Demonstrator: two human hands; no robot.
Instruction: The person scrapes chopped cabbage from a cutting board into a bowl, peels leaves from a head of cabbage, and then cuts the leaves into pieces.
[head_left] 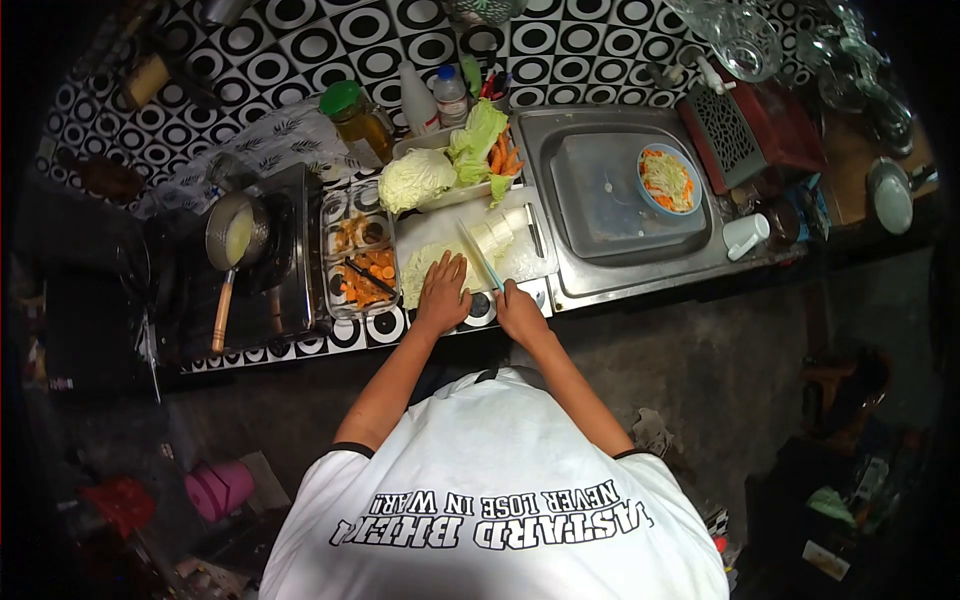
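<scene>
My right hand (522,312) is closed round the light blue handle of a kitchen knife (472,247). The blade points away from me across a white cutting board (537,262). My left hand (443,294) lies with fingers stretched out over pale green cabbage (428,262), left of the blade. To the right of the knife sit white, blocky cut pieces (497,233), whose kind I cannot make out. Behind the board, a tray holds a cabbage head (415,180), green leafy lettuce (478,145) and carrots (507,155).
Left of the board stand containers of cut carrots (370,279) and orange-brown food (360,233). A saucepan (237,235) rests on the stove (290,265), its handle towards me. On the right, a bowl of shredded vegetables (668,180) stands in the sink area (585,285), near a white mug (745,236).
</scene>
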